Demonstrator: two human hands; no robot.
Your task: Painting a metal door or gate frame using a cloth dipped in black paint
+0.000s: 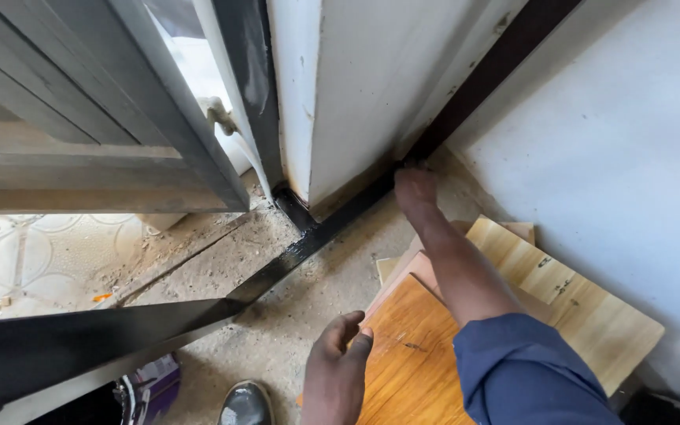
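Note:
A long black strip [293,248] lies slanted across the dusty concrete floor [308,307], from the lower left to the foot of a white wall panel [356,86]. My right hand [415,189], on an arm in a blue sleeve, reaches to the strip's far end at the wall's base. Its fingers are bent down onto the strip. My left hand [337,370] hovers low in the middle, fingers loosely curled and holding nothing. It sits beside the edge of an orange-brown wooden board [415,362].
Several pale wooden boards [592,315] are stacked against the white wall [615,157] on the right. A grey door and frame [120,126] stand at the left, with patterned tiles [17,260] beyond. A dark shoe [245,405] and a purple container [155,386] are at the bottom.

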